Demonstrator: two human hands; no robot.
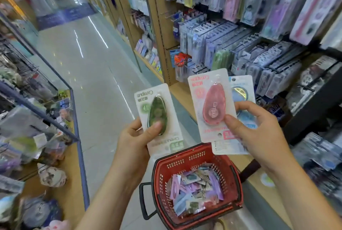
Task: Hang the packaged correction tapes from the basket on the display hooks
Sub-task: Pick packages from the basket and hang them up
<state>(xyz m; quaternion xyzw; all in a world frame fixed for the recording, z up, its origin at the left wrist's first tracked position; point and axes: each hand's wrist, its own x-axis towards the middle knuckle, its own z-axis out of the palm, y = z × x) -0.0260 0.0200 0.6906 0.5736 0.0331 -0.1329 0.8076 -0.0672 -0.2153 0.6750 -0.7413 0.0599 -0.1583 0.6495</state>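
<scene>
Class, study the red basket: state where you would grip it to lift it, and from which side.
Probably the black handle, reached from the left: it swings out from the left rim of the red basket as an open loop, clear of the packs piled inside.

floor (pixel 96 74): glossy grey, light streaks | right: wooden shelving (pixel 157 26) | left: wire racks (pixel 24 63)

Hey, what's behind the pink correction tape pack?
A blue pack shows past the right and bottom edges of the pink pack, in the same right hand. Its left side is covered.
</scene>
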